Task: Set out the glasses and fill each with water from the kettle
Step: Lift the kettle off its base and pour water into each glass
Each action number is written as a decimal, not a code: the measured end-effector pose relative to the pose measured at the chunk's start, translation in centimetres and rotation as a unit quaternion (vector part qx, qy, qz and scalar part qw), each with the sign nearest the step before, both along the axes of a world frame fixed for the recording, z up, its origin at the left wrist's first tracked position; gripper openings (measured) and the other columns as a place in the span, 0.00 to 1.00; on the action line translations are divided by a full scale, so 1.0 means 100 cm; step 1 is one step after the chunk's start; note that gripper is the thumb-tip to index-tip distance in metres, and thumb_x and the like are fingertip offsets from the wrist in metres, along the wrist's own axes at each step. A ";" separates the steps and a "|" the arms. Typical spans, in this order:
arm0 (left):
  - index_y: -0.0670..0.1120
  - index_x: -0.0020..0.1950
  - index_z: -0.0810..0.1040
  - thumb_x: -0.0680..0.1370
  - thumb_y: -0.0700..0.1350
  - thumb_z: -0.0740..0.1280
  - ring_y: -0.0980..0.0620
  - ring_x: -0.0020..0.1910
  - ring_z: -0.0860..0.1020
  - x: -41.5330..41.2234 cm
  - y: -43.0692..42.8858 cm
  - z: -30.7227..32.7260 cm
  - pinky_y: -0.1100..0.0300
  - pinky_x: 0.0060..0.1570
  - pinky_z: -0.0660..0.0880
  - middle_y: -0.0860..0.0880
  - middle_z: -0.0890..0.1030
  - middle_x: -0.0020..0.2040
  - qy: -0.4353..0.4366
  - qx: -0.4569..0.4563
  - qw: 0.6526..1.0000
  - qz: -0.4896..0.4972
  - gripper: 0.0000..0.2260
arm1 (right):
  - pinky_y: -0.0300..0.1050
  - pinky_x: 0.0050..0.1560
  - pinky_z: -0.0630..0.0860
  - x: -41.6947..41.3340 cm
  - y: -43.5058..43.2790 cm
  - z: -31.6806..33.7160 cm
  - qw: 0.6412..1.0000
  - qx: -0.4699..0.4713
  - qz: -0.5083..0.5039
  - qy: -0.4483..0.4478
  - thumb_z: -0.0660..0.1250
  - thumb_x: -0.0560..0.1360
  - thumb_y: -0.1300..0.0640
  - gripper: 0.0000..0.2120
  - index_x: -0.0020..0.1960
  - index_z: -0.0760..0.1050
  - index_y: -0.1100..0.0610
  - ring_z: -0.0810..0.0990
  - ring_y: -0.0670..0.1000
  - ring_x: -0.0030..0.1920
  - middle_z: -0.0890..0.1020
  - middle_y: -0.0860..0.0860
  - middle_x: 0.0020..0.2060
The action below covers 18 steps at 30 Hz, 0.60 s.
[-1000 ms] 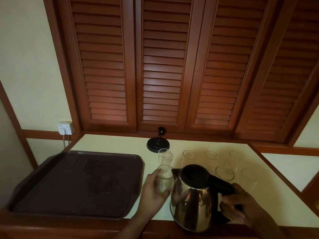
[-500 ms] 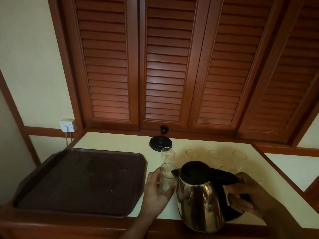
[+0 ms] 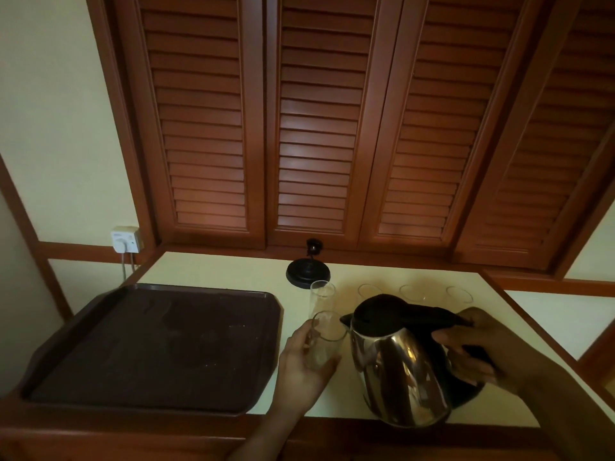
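Note:
My right hand grips the black handle of a steel kettle, held tilted with its spout toward the left. The spout sits right at the rim of a clear glass, which my left hand holds near the counter's front. A second glass stands just behind it. Three more glass rims show in a row behind the kettle; the kettle hides their lower parts. I cannot tell whether water is flowing.
A dark brown tray lies on the left of the pale counter. The kettle's black base stands at the back by the louvred shutters. A wall socket with a cord is at the far left.
The kettle has tipped further toward the held glass, bringing its spout to the rim. My left hand keeps its hold on the glass.

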<state>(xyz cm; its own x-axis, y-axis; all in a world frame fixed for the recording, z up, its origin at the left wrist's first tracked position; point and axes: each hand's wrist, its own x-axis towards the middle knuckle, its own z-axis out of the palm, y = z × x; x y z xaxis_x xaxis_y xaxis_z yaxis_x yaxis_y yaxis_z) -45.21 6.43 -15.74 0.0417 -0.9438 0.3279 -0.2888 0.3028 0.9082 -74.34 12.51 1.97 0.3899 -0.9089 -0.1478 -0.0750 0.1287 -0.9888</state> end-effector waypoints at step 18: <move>0.60 0.73 0.72 0.70 0.57 0.78 0.65 0.64 0.76 0.000 0.003 0.004 0.60 0.63 0.79 0.63 0.78 0.66 -0.017 0.010 1.000 -0.005 0.33 | 0.42 0.28 0.70 0.011 -0.003 0.020 0.997 0.008 0.002 0.081 0.91 0.55 0.34 0.30 0.28 0.79 0.55 0.70 0.47 0.16 0.72 0.50 0.18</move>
